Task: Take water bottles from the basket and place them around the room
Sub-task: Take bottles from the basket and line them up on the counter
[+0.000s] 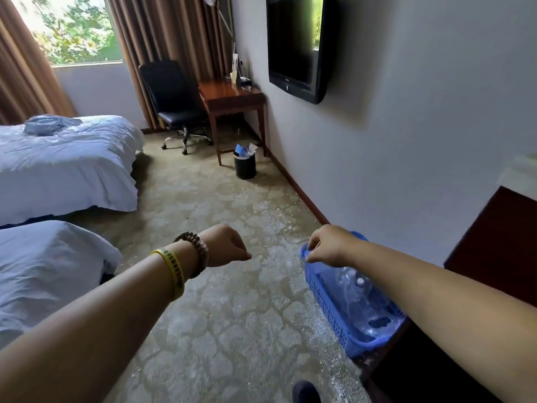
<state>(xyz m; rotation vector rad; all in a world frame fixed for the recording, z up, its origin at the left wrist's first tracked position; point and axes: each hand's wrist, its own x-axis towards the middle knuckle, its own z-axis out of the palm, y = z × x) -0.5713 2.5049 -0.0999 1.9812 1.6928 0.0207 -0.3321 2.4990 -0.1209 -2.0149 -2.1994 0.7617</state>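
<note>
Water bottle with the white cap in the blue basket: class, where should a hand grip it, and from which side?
Probably the neck just under the white cap, coming from above: the water bottle sits among other clear bottles inside the blue basket, whose mesh walls block the sides; only its top is open.

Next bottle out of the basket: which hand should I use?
Right. The right hand is at the blue basket's far rim, just above the water bottles. The left hand hangs curled and empty over the carpet, apart from the basket, so it would likely need to reach across.
</note>
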